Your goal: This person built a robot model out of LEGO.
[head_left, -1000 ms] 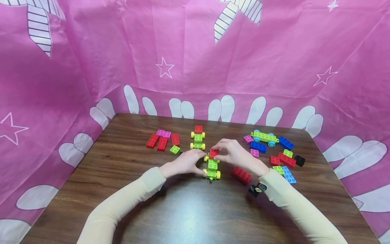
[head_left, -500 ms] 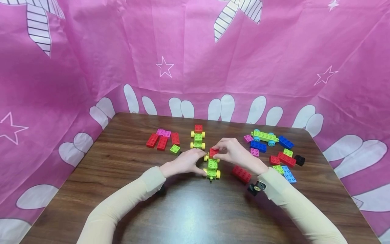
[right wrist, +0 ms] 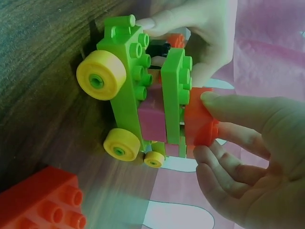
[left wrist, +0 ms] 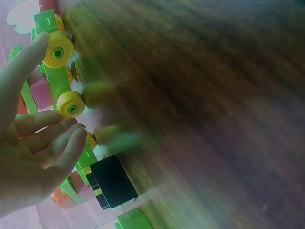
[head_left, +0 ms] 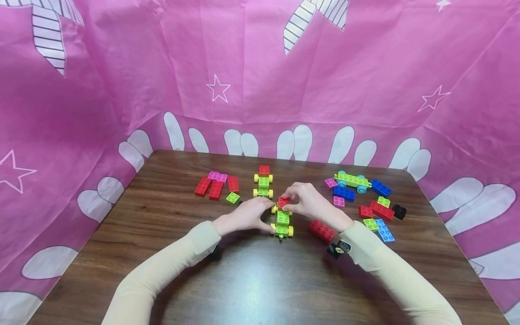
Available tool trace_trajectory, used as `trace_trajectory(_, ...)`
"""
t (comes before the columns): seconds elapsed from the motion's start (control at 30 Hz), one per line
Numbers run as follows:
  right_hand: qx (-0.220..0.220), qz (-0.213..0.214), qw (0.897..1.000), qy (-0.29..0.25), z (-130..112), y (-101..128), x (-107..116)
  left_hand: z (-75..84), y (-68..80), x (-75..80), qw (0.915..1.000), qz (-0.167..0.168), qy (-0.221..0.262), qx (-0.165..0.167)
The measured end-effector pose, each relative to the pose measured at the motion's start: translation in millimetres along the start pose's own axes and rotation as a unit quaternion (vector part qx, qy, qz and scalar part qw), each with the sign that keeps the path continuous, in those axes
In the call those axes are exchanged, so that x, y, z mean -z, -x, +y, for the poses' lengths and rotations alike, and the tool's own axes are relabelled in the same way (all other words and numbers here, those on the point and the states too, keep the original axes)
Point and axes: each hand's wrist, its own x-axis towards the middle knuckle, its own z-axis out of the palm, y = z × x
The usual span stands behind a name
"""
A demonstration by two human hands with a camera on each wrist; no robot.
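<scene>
Red, rigid and light, the small square plastic brick [head_left: 284, 201] sits pinched in the right hand [head_left: 309, 204] atop the green yellow-wheeled plastic car [head_left: 282, 222] mid-counter [head_left: 162, 216], best gripped by its smooth sides, while the left hand [head_left: 248, 215] grips the chassis.

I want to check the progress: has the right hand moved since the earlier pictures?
Yes, slightly. The right hand, pinching the small red brick, has come down and left toward the green car, judged against the long red brick.
</scene>
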Motion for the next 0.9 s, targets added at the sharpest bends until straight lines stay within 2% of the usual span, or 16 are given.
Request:
trace_trajectory(0.13,0.008,0.008,1.0,0.001,0.6,0.8,-0.4,-0.3,-0.7,0.5,1.0,0.001,-0.001,0.001)
trace_trajectory(0.37,0.011,-0.01,1.0,0.002,0.7,6.3,2.6,1.0,-0.3,0.5,1.0,-0.007,-0.001,0.001)
trace_trajectory(0.5,0.009,-0.008,1.0,-0.01,1.3,9.7,3.3,1.3,0.1,-0.1,1.0,-0.001,-0.006,0.0)
trace_trajectory(0.77,-0.05,-0.005,0.997,-0.05,2.3,13.0,3.4,-0.5,0.6,-2.1,1.0,0.002,-0.005,0.004)
trace_trajectory(0.9,-0.055,-0.01,0.997,-0.056,3.6,12.2,4.2,0.9,1.5,-0.3,1.0,0.004,0.003,-0.003)
